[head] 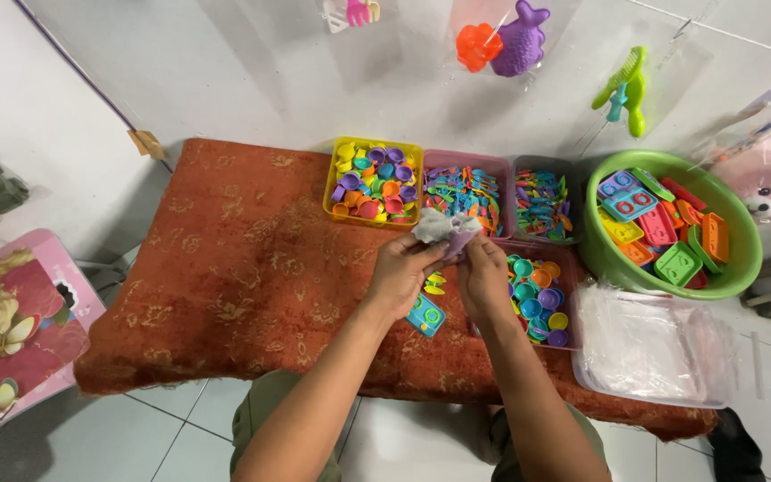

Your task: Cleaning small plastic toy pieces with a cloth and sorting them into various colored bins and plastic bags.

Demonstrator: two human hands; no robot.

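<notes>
**A:** What's my view looking like from up there?

**B:** White tiled floor and white wall, with an orange-red patterned cloth spread over a low table. A big green basin of flat coloured toy pieces sits on the right, a stack of clear plastic bags just in front of it. Then come the yellow tray of little cups and pink trays of small bright bits.

**A:** And what am I holding?

**B:** A small crinkled clear bag with something purple inside — I see it above the cloth, just in front of the trays. Both forearms come in from the bottom edge and meet there. My left hand has its fingers curled and pinching the bag's left side; my right hand is clamped on the right side, knuckles up. A small blue toy piece lies on the cloth just under my left hand.
</notes>
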